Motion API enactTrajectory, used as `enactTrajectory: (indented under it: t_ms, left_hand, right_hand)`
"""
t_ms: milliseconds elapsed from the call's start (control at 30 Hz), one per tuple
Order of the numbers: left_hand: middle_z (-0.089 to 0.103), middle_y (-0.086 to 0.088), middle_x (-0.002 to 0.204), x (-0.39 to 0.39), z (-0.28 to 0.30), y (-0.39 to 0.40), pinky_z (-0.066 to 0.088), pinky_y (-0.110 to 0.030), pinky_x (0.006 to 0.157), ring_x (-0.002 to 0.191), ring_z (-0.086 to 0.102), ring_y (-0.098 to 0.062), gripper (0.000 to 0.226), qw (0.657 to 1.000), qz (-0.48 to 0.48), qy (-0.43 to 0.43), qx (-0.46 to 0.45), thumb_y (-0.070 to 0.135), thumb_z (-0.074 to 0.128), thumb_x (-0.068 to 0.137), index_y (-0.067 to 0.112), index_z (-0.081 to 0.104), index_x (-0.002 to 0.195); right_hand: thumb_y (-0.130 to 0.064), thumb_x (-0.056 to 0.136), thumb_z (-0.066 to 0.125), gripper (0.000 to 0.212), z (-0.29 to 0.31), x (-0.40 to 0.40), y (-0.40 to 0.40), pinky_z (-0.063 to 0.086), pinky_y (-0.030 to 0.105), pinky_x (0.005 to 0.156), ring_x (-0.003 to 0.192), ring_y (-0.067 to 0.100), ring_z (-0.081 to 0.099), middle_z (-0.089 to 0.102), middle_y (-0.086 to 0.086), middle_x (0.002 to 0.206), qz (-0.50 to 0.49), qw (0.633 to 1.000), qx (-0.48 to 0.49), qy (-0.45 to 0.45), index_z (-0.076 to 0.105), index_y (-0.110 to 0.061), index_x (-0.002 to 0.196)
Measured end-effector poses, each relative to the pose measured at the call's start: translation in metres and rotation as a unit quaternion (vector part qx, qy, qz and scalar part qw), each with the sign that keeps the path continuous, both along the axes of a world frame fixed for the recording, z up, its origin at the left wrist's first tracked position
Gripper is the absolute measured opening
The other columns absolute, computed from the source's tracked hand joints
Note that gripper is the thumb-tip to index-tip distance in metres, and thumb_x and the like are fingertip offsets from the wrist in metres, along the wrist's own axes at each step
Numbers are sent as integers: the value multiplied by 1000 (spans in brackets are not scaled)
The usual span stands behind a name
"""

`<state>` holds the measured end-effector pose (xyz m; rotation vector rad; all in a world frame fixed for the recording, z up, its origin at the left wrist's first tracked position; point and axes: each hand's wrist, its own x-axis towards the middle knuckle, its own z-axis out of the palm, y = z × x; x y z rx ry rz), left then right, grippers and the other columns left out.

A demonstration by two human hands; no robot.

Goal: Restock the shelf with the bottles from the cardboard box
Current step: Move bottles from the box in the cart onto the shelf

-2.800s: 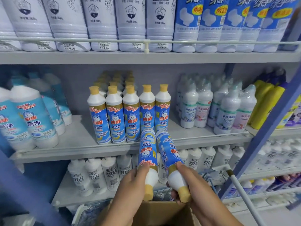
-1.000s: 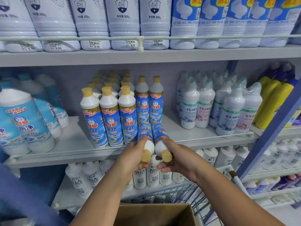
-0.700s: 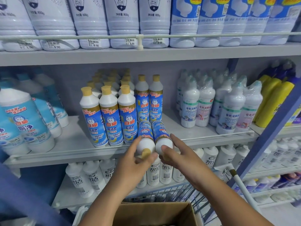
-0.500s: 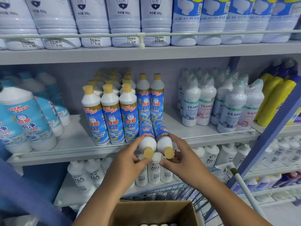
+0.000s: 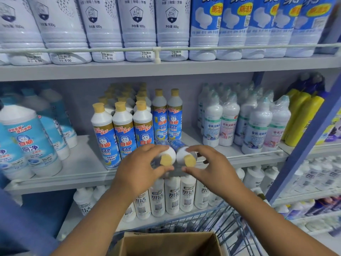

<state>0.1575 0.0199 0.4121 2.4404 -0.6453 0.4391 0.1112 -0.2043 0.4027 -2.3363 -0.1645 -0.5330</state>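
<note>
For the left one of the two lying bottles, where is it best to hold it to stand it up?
Probably the white shoulder just behind the cap of the left bottle, from the front: it lies cap toward the aisle, its label end is deep on the shelf.

Price tags (image 5: 109, 58) read 6.00; bottle labels (image 5: 126, 144) 白猫

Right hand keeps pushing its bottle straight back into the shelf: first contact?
Probably the standing bottle right behind the one the right hand holds. Depth of the gap is unclear.
</note>
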Motion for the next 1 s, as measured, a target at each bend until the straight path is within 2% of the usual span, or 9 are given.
enactTrajectory:
  t_ms: [100, 233, 300, 400, 467, 533, 667, 867, 1000]
  left_hand:
    - [58, 23, 103, 10, 30, -5, 45, -26, 77, 96, 51, -2, 48, 1000, 12, -16, -4, 64, 68, 78, 43, 63, 121]
    - [53, 12, 81, 39, 66, -16, 34, -29, 64, 89, 47, -13, 40, 993, 36, -103, 35, 64, 62, 83, 24, 63, 80]
    - [54, 12, 83, 59, 77, -20, 37, -30, 72, 97, 50, -16, 39, 993, 39, -111, 32, 63, 65, 81, 25, 67, 86]
    - [61, 10, 88, 76, 97, -27, 44, -36, 81, 97, 56, -21, 43, 996, 39, -78, 29, 58, 72, 77, 28, 59, 105]
    - [67, 4, 91, 84, 109, -32, 44, -37, 80, 97, 59, -25, 47, 988, 46, -106, 105, 60, 69, 79, 33, 56, 115]
    - [71, 1, 95, 91, 119, -36, 42, -33, 74, 97, 62, -25, 43, 971, 63, -147, 180, 63, 64, 81, 34, 61, 113]
    - [68, 0, 112, 107, 133, -44, 38, -29, 70, 101, 61, -22, 47, 970, 90, -48, 223, 65, 62, 82, 31, 64, 114]
    - [62, -3, 122, 114, 143, -50, 42, -31, 74, 95, 54, -21, 59, 956, 122, 37, 265, 72, 57, 81, 28, 59, 120]
    - [63, 0, 121, 113, 145, -48, 48, -32, 77, 96, 56, -21, 65, 953, 98, 28, 285, 76, 52, 81, 26, 60, 122]
  right_hand:
    - [-54, 72, 80, 41, 30, 15, -3, 54, 28, 83, 95, -2, 63, 71, -22, 103, -2, 999, 36, 19, 71, -39, 109]
    - [-62, 75, 71, 35, 68, 48, -5, 57, 42, 84, 89, 12, 70, 76, -6, 93, -9, 999, 43, 31, 72, -38, 100]
    - [-56, 83, 71, 33, 83, 64, -5, 57, 42, 82, 89, 19, 69, 75, 2, 93, -15, 999, 25, 39, 73, -26, 96]
    - [-49, 89, 70, 20, 101, 83, -6, 50, 25, 65, 79, 12, 65, 73, -5, 84, -8, 997, 26, 66, 71, -29, 90]
    - [-45, 92, 68, 24, 107, 98, -6, 38, 14, 52, 67, 7, 56, 65, -7, 73, -5, 997, 19, 81, 68, -24, 80]
    - [-42, 94, 66, 36, 112, 113, -6, 32, 15, 46, 59, 9, 45, 53, -4, 63, -7, 996, 16, 88, 59, -19, 68]
    - [-44, 97, 60, 40, 119, 130, -3, 40, 31, 62, 74, 22, 56, 63, 8, 80, -11, 993, -11, 121, 68, -5, 93]
    - [-46, 98, 58, 36, 112, 142, 4, 37, 27, 55, 66, 15, 54, 58, -3, 69, -13, 990, 42, 137, 59, -18, 74]
    - [-54, 91, 63, 39, 96, 139, 2, 46, 23, 62, 75, 8, 63, 70, -3, 84, 12, 988, 98, 118, 73, -16, 92]
